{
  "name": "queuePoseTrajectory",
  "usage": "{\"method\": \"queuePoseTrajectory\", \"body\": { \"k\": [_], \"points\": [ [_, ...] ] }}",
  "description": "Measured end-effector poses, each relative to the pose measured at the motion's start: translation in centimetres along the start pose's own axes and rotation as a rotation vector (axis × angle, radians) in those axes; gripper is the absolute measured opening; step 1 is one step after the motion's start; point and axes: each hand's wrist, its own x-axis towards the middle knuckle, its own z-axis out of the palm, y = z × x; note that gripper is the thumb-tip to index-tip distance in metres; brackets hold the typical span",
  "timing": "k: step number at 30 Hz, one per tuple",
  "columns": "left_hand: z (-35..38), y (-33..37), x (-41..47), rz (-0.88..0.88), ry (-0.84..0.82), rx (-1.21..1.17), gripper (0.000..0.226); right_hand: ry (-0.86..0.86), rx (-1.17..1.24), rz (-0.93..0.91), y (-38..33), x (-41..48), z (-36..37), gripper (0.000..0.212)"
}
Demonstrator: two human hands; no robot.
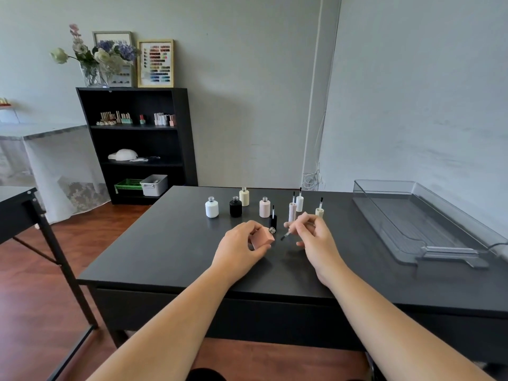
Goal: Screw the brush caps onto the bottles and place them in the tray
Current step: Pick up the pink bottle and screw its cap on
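Mid-table, left hand (242,243) clamped round a pink bottle (262,238), tipped so its bare threaded neck points right. Right hand (313,235) pinching a pink brush cap (298,222), bristle tip aimed down-left at the neck — close, not touching. Toward the table's (165,257) far edge, uncapped: white bottle (212,209), black bottle (235,207), cream bottle (244,198), pale pink bottle (264,208). Just right of these, standing brush-up: black cap (273,220), pale pink cap (292,210), white cap (299,202), cream cap (319,211). Clear tray (428,243) at the table's right edge, nothing inside.
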Motion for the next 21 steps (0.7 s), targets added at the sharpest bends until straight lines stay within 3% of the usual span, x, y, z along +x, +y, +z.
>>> {"method": "queuePoseTrajectory", "body": {
  "k": [5, 10, 17, 21],
  "points": [
    [-0.3, -0.4, -0.2, -0.004, 0.053, -0.081, 0.025, 0.032, 0.095, -0.063, 0.4, -0.2, -0.4, 0.011],
    [-0.5, -0.3, -0.4, -0.028, 0.049, -0.144, 0.038, 0.039, 0.14, -0.12, 0.8, -0.2, -0.7, 0.007],
    [-0.5, -0.9, -0.4, -0.099, 0.073, -0.207, 0.027, 0.019, 0.019, -0.153, 1.2, -0.3, -0.5, 0.02],
    [-0.6, -0.8, -0.4, -0.076, 0.061, -0.241, 0.03, 0.042, 0.035, -0.159, 1.3, -0.2, -0.7, 0.016]
  ]
}}
